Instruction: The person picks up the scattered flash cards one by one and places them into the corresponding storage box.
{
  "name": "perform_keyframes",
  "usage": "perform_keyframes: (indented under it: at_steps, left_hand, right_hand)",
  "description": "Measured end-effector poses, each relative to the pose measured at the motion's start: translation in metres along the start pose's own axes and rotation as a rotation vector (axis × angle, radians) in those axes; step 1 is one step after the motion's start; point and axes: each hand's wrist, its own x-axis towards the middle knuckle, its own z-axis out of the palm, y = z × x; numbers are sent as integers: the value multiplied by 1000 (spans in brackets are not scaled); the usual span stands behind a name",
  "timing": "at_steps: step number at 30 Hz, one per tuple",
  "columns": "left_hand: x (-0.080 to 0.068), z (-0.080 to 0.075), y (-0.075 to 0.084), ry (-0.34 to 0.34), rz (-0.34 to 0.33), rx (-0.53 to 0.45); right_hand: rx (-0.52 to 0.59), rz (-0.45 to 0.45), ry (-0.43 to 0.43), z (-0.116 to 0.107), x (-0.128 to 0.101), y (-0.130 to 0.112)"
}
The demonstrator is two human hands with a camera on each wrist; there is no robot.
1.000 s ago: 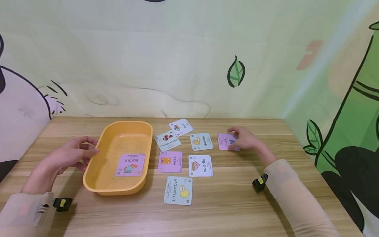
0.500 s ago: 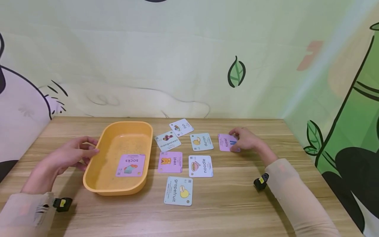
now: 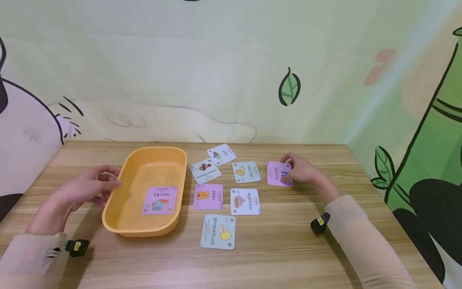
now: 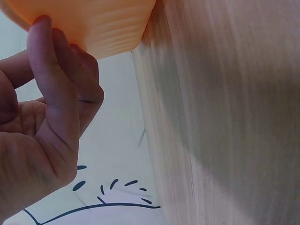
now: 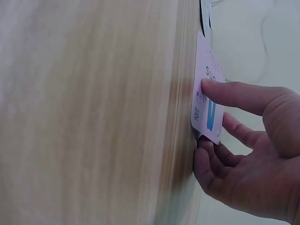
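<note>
A yellow plastic tray (image 3: 143,233) stands on the left of the table, with a purple "socks" card (image 3: 159,200) lying in it. My left hand (image 3: 84,188) holds its left rim, fingers (image 4: 49,61) bent against the outer wall. Over on the right, my right hand (image 3: 303,170) pinches a purple "jeans" card (image 3: 275,174). In the right wrist view the thumb (image 5: 234,93) lies on that card's face and other fingers are at its edge and underneath. The card's near end looks slightly lifted off the table.
Between tray and right hand lie a "fish" card (image 3: 221,154), "mangosteen" card (image 3: 205,171), "durian" card (image 3: 246,172), "vest" card (image 3: 208,197), "noodle" card (image 3: 245,202) and "grapefruit" card (image 3: 218,232). A printed cloth (image 3: 231,72) hangs behind the wooden table (image 3: 274,257).
My right hand has shifted slightly on the "jeans" card, its thumb moving so more of the picture shows. The left hand and tray have stayed in place.
</note>
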Motion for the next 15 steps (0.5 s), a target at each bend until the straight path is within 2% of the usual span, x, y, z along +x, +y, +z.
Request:
perform_keyframes:
  at_steps: [8, 15]
  left_hand:
    - [0, 0, -1, -2, 6, -15]
    - [1, 0, -2, 0, 3, -16]
  right_hand:
    - [55, 16, 39, 0, 0, 4]
    - [172, 25, 3, 0, 0, 7]
